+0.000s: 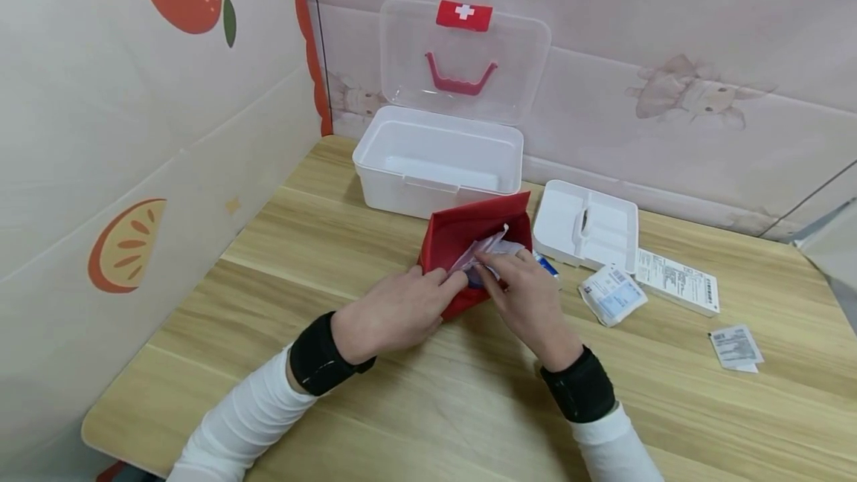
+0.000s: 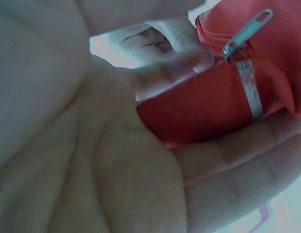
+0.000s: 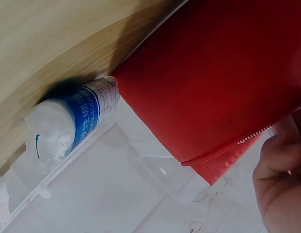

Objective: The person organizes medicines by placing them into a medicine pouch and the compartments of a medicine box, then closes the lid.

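Note:
A red zippered pouch (image 1: 462, 233) stands with its mouth spread on the table. My left hand (image 1: 395, 311) grips its near left edge; in the left wrist view the fingers wrap the red fabric beside a metal zipper pull (image 2: 249, 31). Inside the pouch's mouth, my right hand (image 1: 529, 303) pinches a crumpled, clear plastic packet (image 1: 494, 245). The packet's lower part and whatever lies deeper are hidden. Just right of the pouch lies a wrapped bandage roll with a blue label (image 3: 85, 116), mostly covered by the right hand in the head view.
Behind the pouch stands a white box (image 1: 402, 188), its clear lid (image 1: 402, 58) raised against the wall. To the right are a white divided tray (image 1: 556, 218), a flat white printed box (image 1: 683, 285), a square packet (image 1: 612, 294) and small sachets (image 1: 735, 346).

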Demonstrator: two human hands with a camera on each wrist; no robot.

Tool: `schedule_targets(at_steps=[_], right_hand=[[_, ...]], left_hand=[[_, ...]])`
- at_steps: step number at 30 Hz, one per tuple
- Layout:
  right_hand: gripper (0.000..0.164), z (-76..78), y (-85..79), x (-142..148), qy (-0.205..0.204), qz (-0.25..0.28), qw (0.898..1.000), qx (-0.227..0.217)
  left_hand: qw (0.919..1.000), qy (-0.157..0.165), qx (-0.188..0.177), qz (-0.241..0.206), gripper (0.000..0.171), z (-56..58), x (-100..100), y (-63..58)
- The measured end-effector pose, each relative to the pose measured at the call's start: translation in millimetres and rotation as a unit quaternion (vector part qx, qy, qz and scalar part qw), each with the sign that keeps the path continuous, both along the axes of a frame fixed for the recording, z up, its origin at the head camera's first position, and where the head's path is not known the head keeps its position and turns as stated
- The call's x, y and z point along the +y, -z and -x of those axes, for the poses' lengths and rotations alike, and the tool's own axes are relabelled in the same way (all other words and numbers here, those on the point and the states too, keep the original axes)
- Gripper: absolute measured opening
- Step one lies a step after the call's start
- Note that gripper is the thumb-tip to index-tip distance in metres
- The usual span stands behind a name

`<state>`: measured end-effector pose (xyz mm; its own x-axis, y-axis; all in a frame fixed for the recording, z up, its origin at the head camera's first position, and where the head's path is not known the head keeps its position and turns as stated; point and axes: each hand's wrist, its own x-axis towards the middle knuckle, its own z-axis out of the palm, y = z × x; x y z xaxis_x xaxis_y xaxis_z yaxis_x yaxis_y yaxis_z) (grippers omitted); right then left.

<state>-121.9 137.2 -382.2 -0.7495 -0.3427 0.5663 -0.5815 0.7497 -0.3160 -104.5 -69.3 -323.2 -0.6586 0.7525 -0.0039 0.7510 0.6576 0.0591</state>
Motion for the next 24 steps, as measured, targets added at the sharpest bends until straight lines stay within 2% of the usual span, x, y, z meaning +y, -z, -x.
schedule_targets(at_steps=[6, 13, 19, 22, 24], right_hand=[[0.027, 0.1, 0.1, 0.4, 0.006, -0.004, 1.0, 0.001], [0.026, -1.6, -3.0, 0.9, -0.014, -0.03, 0.999, -0.025], [0.039, -4.0, -6.4, 2.0, -0.022, -0.066, 0.997, -0.031], [0.046, -5.2, -6.8, 1.9, -0.024, -0.066, 0.996, -0.046], [0.049, -6.0, -7.2, 1.6, -0.024, -0.063, 0.996, -0.054]], left_hand=[[0.9993, 0.031, 0.011, 0.02, 0.03, 0.2, -2.0, -0.6], [0.9997, -0.001, 0.003, 0.023, 0.022, -1.6, -1.1, 0.8], [0.9996, 0.01, 0.019, 0.018, 0.024, 0.5, 0.4, -1.5], [0.9996, 0.025, 0.016, 0.004, 0.03, 2.8, 1.3, -3.1], [0.9994, 0.035, 0.001, -0.005, 0.035, 3.9, 1.7, -4.2]])
